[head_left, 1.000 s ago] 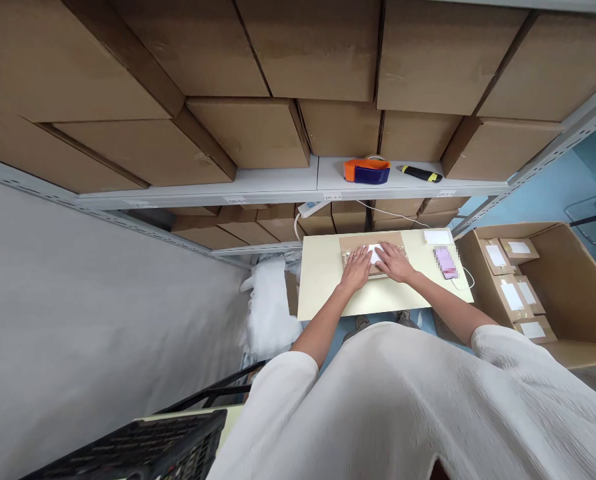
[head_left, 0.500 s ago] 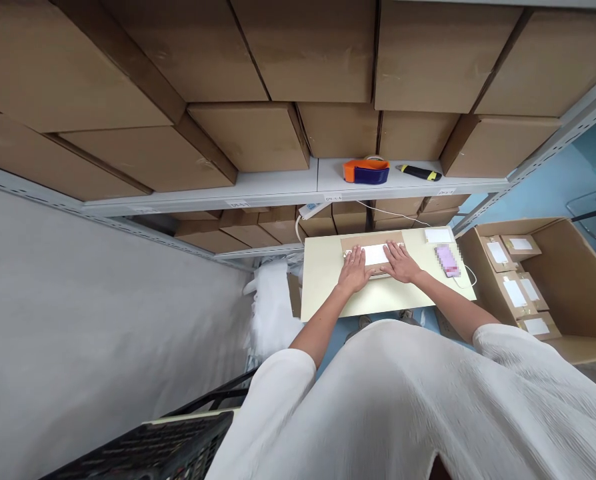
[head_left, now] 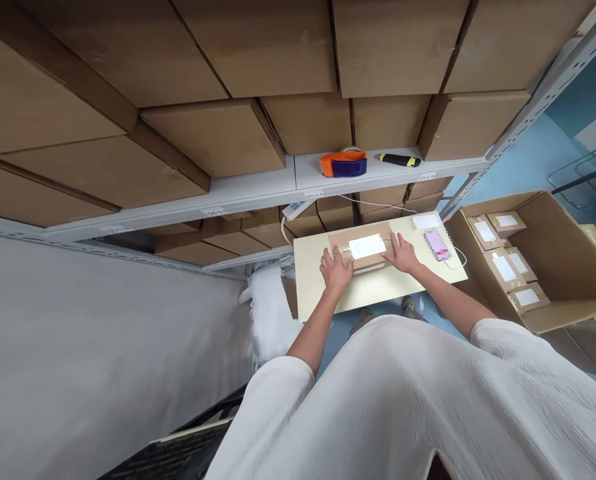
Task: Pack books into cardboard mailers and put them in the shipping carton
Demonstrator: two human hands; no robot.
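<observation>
A flat brown cardboard parcel (head_left: 342, 239) with a white label (head_left: 367, 246) on top lies on a small pale table (head_left: 373, 293). My left hand (head_left: 336, 269) rests on the parcel's left end. My right hand (head_left: 402, 253) rests on its right end. Both hands lie flat with fingers spread, one each side of the label. Whether the fingers curl around the parcel's edges is not visible.
A pink phone (head_left: 437, 244) on a cable and a white label sheet (head_left: 425, 221) lie at the table's right. An open carton (head_left: 563, 263) holds several labelled parcels. A tape dispenser (head_left: 343, 163) and a black-yellow cutter (head_left: 399, 159) sit on the shelf among brown boxes.
My hands slid apart from over the label to the parcel's two ends, uncovering the label. The camera view shifted, so the table sits a little further left.
</observation>
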